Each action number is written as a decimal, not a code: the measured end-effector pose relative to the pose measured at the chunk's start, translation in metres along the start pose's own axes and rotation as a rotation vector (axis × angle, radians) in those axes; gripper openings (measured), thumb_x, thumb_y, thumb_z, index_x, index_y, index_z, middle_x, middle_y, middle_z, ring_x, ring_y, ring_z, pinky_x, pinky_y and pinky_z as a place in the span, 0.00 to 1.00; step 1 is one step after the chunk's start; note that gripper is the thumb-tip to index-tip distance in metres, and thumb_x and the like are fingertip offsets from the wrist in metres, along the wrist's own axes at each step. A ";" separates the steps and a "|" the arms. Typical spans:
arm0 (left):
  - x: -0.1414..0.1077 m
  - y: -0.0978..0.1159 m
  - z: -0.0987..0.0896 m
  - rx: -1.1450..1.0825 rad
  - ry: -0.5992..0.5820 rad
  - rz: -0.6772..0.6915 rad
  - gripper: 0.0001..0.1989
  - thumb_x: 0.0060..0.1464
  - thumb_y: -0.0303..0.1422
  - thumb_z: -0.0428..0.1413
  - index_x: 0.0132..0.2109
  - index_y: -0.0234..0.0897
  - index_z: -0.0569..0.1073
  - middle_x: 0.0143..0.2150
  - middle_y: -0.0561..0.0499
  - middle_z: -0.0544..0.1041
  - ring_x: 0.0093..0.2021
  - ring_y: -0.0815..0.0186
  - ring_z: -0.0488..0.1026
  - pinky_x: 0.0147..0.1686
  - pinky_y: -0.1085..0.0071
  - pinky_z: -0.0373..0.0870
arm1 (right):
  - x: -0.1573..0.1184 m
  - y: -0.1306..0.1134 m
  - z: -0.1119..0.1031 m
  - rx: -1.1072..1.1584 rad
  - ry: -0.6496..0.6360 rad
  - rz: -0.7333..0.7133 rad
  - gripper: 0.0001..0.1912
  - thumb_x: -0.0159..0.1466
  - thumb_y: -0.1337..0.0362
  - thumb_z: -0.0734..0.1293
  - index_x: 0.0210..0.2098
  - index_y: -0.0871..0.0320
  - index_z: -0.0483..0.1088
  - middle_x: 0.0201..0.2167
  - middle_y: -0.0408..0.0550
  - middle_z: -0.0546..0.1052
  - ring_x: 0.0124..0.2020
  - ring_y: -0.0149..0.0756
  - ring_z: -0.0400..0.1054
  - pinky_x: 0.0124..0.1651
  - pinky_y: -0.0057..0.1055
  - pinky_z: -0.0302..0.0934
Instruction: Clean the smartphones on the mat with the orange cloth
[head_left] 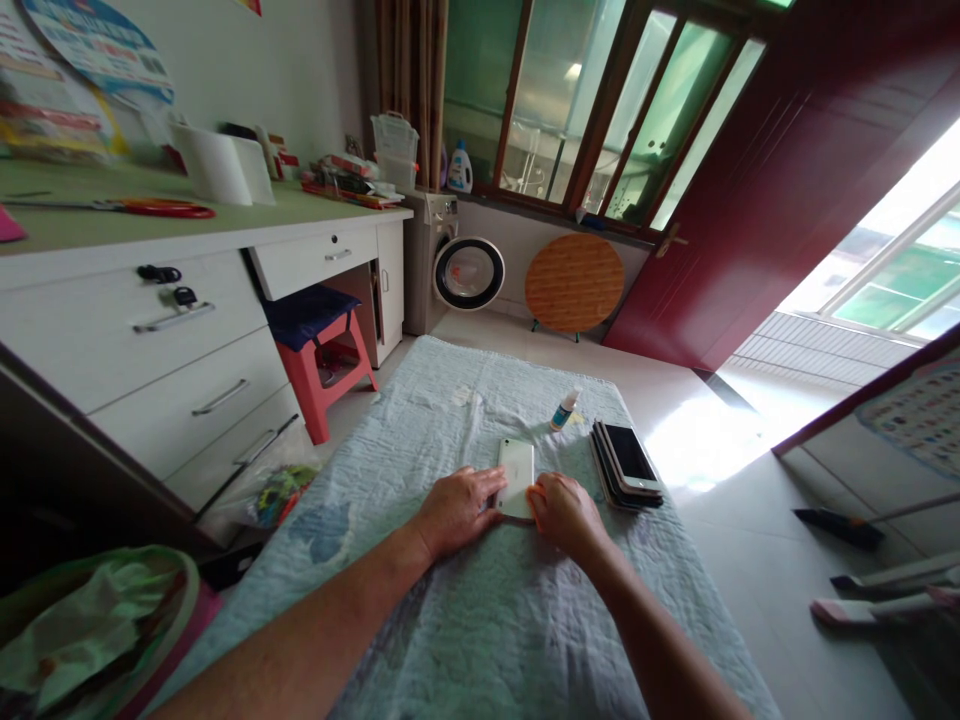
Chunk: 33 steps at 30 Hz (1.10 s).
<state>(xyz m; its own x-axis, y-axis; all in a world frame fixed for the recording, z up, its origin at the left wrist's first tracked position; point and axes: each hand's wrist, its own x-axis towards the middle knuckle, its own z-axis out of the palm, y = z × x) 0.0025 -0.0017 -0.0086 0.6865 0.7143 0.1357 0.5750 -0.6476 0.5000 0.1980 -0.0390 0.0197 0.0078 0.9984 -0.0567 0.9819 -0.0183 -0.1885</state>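
Note:
A white smartphone (517,470) lies back side up on the cloth-covered table (450,400). My left hand (461,508) grips its left edge, fingers closed against the side. At the phone's lower right edge, my right hand (566,512) is closed on a small orange cloth (535,497), mostly hidden under the fingers. Beyond the phone stands a small spray bottle (565,409) with a white top and a blue label. To the right, a stack of phones (628,462) lies with a dark screen facing up.
On the left stands a white desk (202,350) with drawers, a red stool (319,370) beside it. A waste bin (184,600) is at the lower left. Farther back are a washing machine (427,270) with its round door open and a folded round table (574,283). A red door (750,180) stands right.

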 end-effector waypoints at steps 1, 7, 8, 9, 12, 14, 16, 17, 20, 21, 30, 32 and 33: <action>0.000 0.000 -0.001 -0.002 -0.002 0.008 0.21 0.58 0.40 0.56 0.58 0.42 0.70 0.63 0.47 0.67 0.60 0.57 0.68 0.59 0.60 0.62 | 0.009 0.000 -0.001 -0.005 0.008 0.022 0.14 0.66 0.62 0.58 0.30 0.58 0.71 0.33 0.50 0.76 0.33 0.33 0.68 0.32 0.28 0.50; 0.000 0.001 -0.003 0.015 0.002 0.019 0.21 0.58 0.43 0.56 0.56 0.42 0.71 0.63 0.47 0.68 0.56 0.55 0.70 0.55 0.60 0.66 | 0.058 0.004 -0.002 -0.004 0.059 0.133 0.15 0.68 0.60 0.56 0.37 0.57 0.73 0.39 0.52 0.76 0.39 0.36 0.68 0.35 0.28 0.53; 0.000 0.000 -0.003 0.019 0.002 0.018 0.21 0.58 0.43 0.56 0.57 0.42 0.71 0.63 0.47 0.68 0.56 0.55 0.70 0.56 0.60 0.65 | 0.063 0.004 -0.002 -0.006 0.066 0.139 0.16 0.68 0.60 0.56 0.37 0.57 0.74 0.39 0.52 0.76 0.39 0.36 0.68 0.35 0.28 0.53; 0.000 0.000 -0.003 0.024 0.000 0.017 0.21 0.58 0.43 0.56 0.57 0.42 0.70 0.63 0.47 0.68 0.57 0.54 0.70 0.56 0.59 0.65 | 0.067 0.004 -0.001 -0.007 0.071 0.142 0.16 0.68 0.60 0.56 0.38 0.57 0.74 0.39 0.51 0.75 0.39 0.36 0.68 0.35 0.28 0.53; -0.001 0.000 -0.002 0.043 -0.004 0.007 0.22 0.59 0.44 0.55 0.57 0.43 0.70 0.63 0.49 0.67 0.55 0.54 0.71 0.54 0.59 0.67 | 0.070 0.000 0.001 -0.004 0.093 0.124 0.16 0.68 0.59 0.57 0.39 0.56 0.74 0.41 0.50 0.74 0.38 0.34 0.67 0.33 0.27 0.52; -0.001 0.000 -0.001 0.056 -0.004 -0.008 0.22 0.59 0.44 0.55 0.57 0.44 0.69 0.64 0.49 0.67 0.55 0.54 0.71 0.53 0.60 0.69 | 0.066 -0.004 0.004 0.004 0.117 0.083 0.15 0.68 0.60 0.57 0.39 0.55 0.75 0.40 0.48 0.73 0.36 0.32 0.66 0.32 0.26 0.51; -0.001 0.000 -0.001 0.060 0.007 -0.025 0.22 0.58 0.43 0.55 0.57 0.42 0.69 0.63 0.47 0.66 0.57 0.54 0.69 0.55 0.61 0.67 | 0.057 -0.009 0.007 0.012 0.143 0.016 0.15 0.68 0.60 0.57 0.38 0.54 0.74 0.38 0.47 0.72 0.34 0.30 0.65 0.31 0.26 0.49; -0.001 0.001 0.000 0.053 0.017 -0.031 0.22 0.58 0.43 0.56 0.57 0.42 0.69 0.62 0.46 0.67 0.58 0.54 0.68 0.56 0.61 0.66 | 0.051 -0.011 0.009 0.016 0.151 -0.023 0.15 0.69 0.61 0.57 0.37 0.54 0.74 0.37 0.46 0.72 0.32 0.30 0.64 0.31 0.26 0.49; -0.001 0.001 0.000 0.010 0.048 -0.032 0.23 0.57 0.45 0.56 0.56 0.40 0.68 0.58 0.45 0.71 0.56 0.56 0.70 0.55 0.63 0.67 | 0.027 -0.016 0.012 0.032 0.144 -0.142 0.15 0.69 0.62 0.57 0.33 0.55 0.73 0.35 0.44 0.71 0.30 0.28 0.63 0.31 0.25 0.48; -0.001 0.001 0.001 -0.004 0.053 -0.028 0.23 0.57 0.46 0.56 0.55 0.39 0.68 0.56 0.45 0.72 0.54 0.56 0.71 0.54 0.63 0.68 | 0.018 -0.017 0.012 0.044 0.136 -0.181 0.14 0.69 0.63 0.57 0.32 0.55 0.73 0.34 0.44 0.70 0.30 0.27 0.63 0.31 0.25 0.49; -0.001 -0.002 0.001 0.015 0.010 -0.001 0.21 0.58 0.39 0.57 0.58 0.41 0.69 0.64 0.48 0.66 0.61 0.58 0.67 0.61 0.62 0.61 | -0.027 -0.009 0.006 0.122 0.072 -0.304 0.12 0.68 0.65 0.58 0.36 0.54 0.73 0.34 0.43 0.69 0.31 0.27 0.64 0.34 0.22 0.51; 0.000 -0.002 0.001 0.011 0.007 0.002 0.22 0.58 0.40 0.56 0.58 0.41 0.69 0.64 0.49 0.67 0.60 0.57 0.67 0.60 0.62 0.61 | -0.018 -0.005 0.005 0.124 0.078 -0.276 0.14 0.69 0.63 0.57 0.35 0.54 0.74 0.34 0.43 0.69 0.32 0.27 0.64 0.35 0.22 0.52; -0.001 -0.003 0.001 0.009 0.010 0.005 0.22 0.58 0.41 0.56 0.59 0.41 0.69 0.64 0.49 0.67 0.60 0.57 0.67 0.60 0.62 0.61 | -0.012 -0.003 0.004 0.119 0.083 -0.260 0.15 0.69 0.62 0.57 0.35 0.55 0.74 0.34 0.43 0.69 0.32 0.27 0.64 0.34 0.22 0.52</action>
<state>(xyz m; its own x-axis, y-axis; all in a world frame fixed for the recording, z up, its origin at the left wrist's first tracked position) 0.0013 -0.0008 -0.0112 0.6852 0.7134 0.1468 0.5754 -0.6537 0.4916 0.1938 -0.0514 0.0167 -0.2207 0.9713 0.0884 0.9240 0.2373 -0.3000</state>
